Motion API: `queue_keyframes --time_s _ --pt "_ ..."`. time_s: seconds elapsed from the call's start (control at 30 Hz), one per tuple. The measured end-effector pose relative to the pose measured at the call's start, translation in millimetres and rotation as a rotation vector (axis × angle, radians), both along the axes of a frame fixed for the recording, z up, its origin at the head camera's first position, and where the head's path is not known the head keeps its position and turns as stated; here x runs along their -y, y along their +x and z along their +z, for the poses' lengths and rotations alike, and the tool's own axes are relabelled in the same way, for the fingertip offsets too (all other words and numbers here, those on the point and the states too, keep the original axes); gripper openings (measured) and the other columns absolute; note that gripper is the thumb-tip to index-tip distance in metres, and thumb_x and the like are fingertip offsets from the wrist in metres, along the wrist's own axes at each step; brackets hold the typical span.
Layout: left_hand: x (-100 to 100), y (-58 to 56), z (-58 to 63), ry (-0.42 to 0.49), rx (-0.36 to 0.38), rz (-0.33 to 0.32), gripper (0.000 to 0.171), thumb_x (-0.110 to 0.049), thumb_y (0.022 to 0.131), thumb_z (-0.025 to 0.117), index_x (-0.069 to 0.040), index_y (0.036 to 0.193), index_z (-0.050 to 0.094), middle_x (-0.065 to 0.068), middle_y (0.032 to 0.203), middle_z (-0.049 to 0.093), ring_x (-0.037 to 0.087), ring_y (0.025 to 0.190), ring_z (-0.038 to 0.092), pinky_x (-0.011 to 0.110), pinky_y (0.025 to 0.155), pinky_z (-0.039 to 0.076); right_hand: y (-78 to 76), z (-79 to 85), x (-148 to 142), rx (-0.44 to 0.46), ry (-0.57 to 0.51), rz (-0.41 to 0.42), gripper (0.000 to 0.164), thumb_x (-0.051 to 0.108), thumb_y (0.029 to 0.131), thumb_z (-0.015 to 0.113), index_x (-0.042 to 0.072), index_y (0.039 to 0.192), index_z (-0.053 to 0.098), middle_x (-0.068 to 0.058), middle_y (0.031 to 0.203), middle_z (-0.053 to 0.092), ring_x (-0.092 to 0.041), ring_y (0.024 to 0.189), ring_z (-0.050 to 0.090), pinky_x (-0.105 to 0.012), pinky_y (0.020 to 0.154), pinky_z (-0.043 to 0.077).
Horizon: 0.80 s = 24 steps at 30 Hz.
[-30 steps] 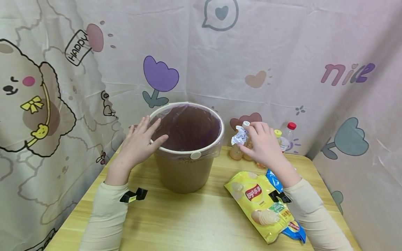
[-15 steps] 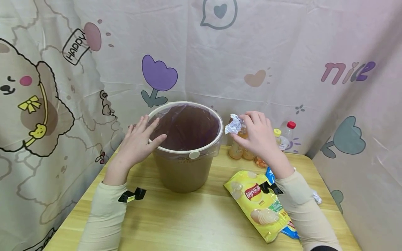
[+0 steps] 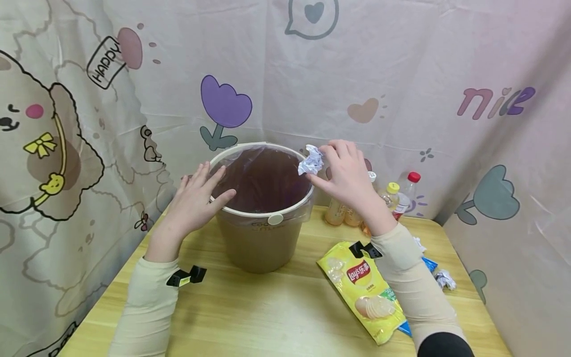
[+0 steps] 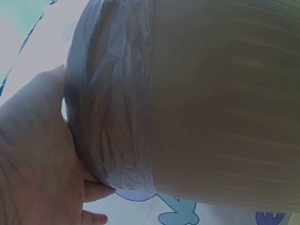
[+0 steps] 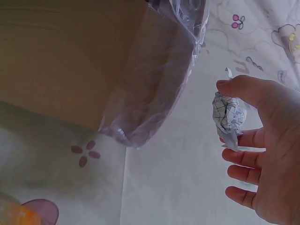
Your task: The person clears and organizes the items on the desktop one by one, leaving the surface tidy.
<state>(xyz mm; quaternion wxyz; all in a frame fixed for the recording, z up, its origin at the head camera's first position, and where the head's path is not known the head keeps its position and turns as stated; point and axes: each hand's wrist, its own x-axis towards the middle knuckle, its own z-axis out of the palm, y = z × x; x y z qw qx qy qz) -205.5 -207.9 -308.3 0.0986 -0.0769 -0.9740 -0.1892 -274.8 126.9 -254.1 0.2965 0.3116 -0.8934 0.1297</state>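
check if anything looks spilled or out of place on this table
No spill shows. Slightly untidy: a crumpled paper ball lies loose at right on the table, outside the bin, and the yellow chip bag lies slantwise.

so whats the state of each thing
bin: upright, open-topped, lined
liner: folded over outside
left hand: fingers spread, at bin's edge
held paper ball: crumpled, clear of bin
right hand: pinching that ball
rightmost paper ball: crumpled
yellow chip bag: lying flat
blue bag: mostly hidden
red-capped bottle: upright, capped
yellow-capped bottle: upright, capped
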Motion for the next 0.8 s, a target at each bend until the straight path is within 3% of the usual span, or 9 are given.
queue_keyframes --time_s 0.53,0.8 --pt "0.2 -0.3 1.4 -0.004 0.014 0.004 0.080 -0.068 0.096 0.032 -0.019 0.157 0.019 0.017 0.164 0.002 0.034 0.153 -0.002 0.062 0.120 -0.003 -22.5 30.8 51.1 0.026 0.143 -0.009 0.055 0.052 0.083 0.068 0.012 0.120 0.058 -0.009 0.122 0.052 -0.030 0.119 0.044 -0.046 0.091 0.040" --pt "-0.5 0.3 4.0 -0.001 0.014 0.001 0.079 -0.068 0.096 0.031 -0.019 0.157 0.018 0.017 0.164 0.001 0.035 0.153 -0.001 0.063 0.120 -0.003 -32.4 35.0 76.3 0.001 0.270 -0.003 0.055 0.053 0.083 0.067 0.010 0.116 0.058 -0.008 0.122 0.051 -0.029 0.118 0.044 -0.044 0.088 0.040"
